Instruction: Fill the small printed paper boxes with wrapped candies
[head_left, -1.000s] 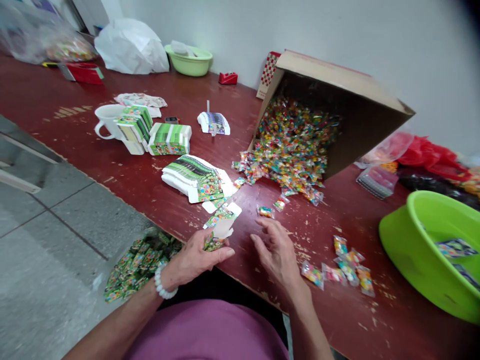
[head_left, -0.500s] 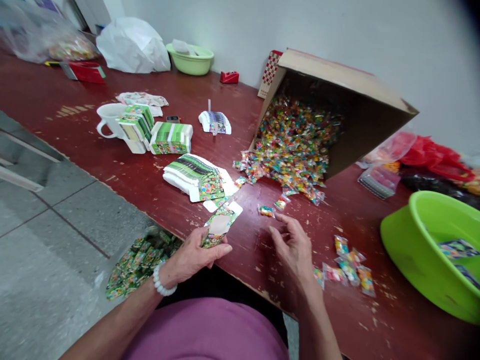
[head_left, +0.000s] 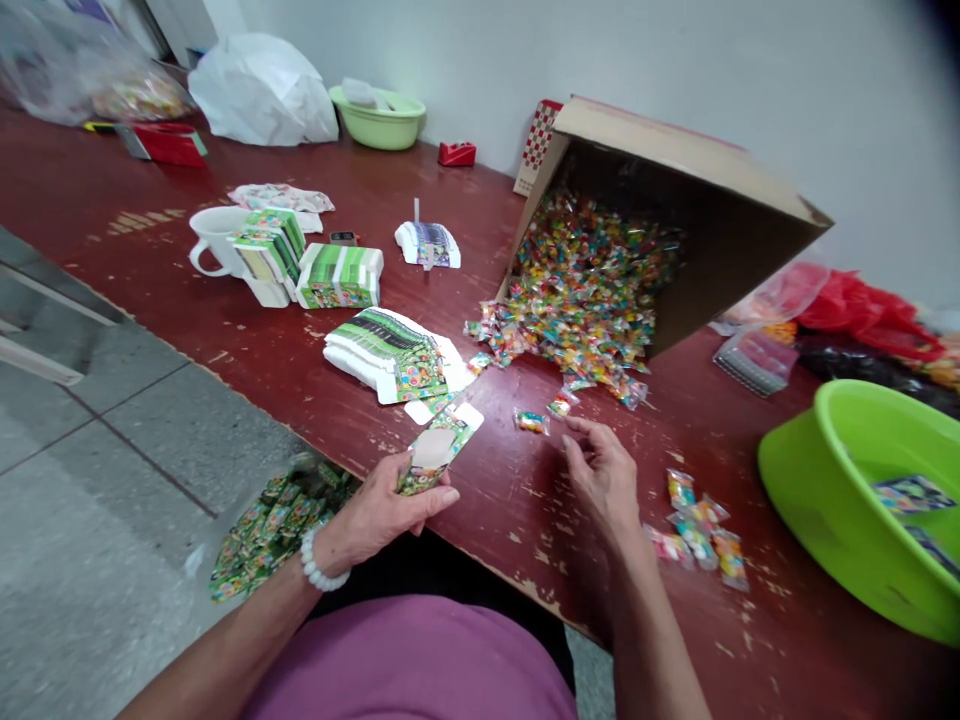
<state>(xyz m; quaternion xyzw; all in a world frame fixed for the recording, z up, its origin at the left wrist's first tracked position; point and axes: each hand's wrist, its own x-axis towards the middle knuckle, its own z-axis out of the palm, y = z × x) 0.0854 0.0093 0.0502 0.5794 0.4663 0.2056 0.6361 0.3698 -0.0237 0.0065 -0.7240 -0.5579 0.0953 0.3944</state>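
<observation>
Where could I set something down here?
Bare table lies between the left hand and right hand, and between the red dispenser and purple cards. It's crowded by the box, where sweets spill out, and around the mug and green stacks.

The bare left forearm (head_left: 232, 625) is angled forward and inward, its wrist encircled by a bracelet of round white beads (head_left: 323, 562). The bare left hand (head_left: 390, 508) is closed in a grip, its thumb (head_left: 441, 497) laid out straight toward the right and its other fingers mostly hidden. The bare right forearm (head_left: 656, 620) is stretched forward; the bare right hand (head_left: 606, 482) is held with fingers loosely bent, index fingertip and thumb kept slightly apart.
</observation>
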